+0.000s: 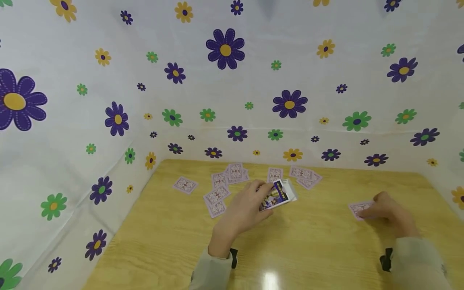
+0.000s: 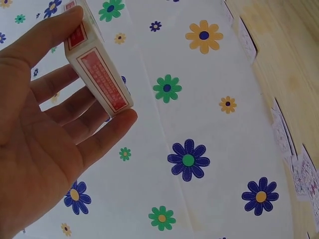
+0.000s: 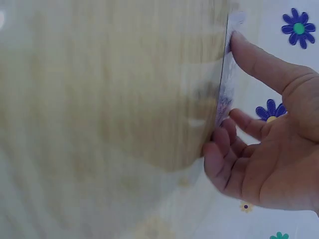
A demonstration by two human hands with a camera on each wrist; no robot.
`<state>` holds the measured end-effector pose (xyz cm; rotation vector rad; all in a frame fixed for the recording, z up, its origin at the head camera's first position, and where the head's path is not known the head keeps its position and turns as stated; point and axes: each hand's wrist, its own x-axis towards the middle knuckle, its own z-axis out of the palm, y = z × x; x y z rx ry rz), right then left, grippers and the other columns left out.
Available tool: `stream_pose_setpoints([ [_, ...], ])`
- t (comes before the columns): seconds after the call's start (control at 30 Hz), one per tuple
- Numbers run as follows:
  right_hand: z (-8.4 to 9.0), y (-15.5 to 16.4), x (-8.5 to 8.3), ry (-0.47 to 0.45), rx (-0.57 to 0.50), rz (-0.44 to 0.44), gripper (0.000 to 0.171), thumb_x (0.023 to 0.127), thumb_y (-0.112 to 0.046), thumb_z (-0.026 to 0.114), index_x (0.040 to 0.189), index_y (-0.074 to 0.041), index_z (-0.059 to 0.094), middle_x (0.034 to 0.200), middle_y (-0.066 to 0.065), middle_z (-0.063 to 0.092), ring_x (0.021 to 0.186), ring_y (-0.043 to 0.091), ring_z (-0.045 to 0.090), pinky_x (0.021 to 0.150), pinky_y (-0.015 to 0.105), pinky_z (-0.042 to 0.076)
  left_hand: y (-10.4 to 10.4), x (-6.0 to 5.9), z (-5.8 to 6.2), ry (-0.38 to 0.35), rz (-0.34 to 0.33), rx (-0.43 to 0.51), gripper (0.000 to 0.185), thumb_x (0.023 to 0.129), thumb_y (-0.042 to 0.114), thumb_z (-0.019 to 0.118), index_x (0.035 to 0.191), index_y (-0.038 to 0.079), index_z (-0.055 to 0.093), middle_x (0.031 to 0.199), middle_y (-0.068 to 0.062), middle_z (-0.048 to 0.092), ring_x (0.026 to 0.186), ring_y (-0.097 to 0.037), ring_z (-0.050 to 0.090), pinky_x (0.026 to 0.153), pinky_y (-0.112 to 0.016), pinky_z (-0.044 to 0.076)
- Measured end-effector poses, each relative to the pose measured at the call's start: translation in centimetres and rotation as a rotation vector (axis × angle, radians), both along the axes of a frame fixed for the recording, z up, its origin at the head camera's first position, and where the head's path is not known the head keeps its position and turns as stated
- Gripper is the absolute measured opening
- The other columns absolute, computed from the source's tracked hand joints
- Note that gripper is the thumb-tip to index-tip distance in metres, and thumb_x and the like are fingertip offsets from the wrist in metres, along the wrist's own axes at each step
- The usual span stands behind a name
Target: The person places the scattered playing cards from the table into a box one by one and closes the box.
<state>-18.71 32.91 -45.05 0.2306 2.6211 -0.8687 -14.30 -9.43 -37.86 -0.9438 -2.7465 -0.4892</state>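
My left hand point(image 1: 243, 208) grips a card box point(image 1: 277, 196) above the middle of the table, its purple printed face up and the white flap at its far end raised. In the left wrist view the box's side point(image 2: 102, 79) shows a red label, with thumb and fingers round it. Over on the right, my right hand point(image 1: 389, 211) pinches a playing card point(image 1: 358, 208), patterned back up, close over the table. The right wrist view shows that card nearly edge-on, thumb at one end and fingertips at the other.
Playing cards lie back up across the wooden table point(image 1: 308, 249): one single card point(image 1: 185, 185) at far left, several overlapping cards point(image 1: 217, 195) left of the box, another card point(image 1: 274, 174) behind it and a pair point(image 1: 308, 177) beyond. Flowered white cloth point(image 1: 253, 80) walls the back and sides.
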Motion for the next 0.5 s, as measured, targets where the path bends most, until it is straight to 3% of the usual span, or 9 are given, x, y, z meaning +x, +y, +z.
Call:
stream_pose_setpoints([
  [0.2,-0.5,-1.1,1.1,-0.006,0.041,-0.030,0.093,0.077,-0.048,0.081,0.119,0.027,0.045,0.102,0.032,0.054,0.090,0.037,0.050,0.083,0.050,0.047,-0.3,-1.1,-0.4,-0.032,0.058,-0.026,0.065,0.088,0.029,0.077,0.144,0.015,0.047,0.135,-0.008,0.054,0.111,-0.019,0.058,0.090,-0.032,0.053],
  [0.43,0.0,-2.8,2.8,0.010,-0.006,-0.093,0.086,0.078,-0.036,0.082,0.120,0.026,0.040,0.099,0.029,0.054,0.088,0.036,0.051,0.080,0.048,0.046,-0.3,-0.8,-0.4,-0.047,0.064,-0.021,0.065,0.088,0.030,0.076,0.145,0.016,0.047,0.135,-0.006,0.053,0.111,-0.018,0.056,0.090,-0.031,0.052],
  [0.5,0.2,-3.2,3.3,0.008,-0.018,-0.080,0.078,0.078,-0.033,0.083,0.115,0.024,0.046,0.094,0.024,0.058,0.084,0.032,0.052,0.077,0.044,0.046,-0.2,-0.7,-0.3,-0.048,0.060,-0.023,0.065,0.089,0.030,0.076,0.145,0.016,0.046,0.135,-0.007,0.053,0.110,-0.018,0.056,0.090,-0.031,0.052],
])
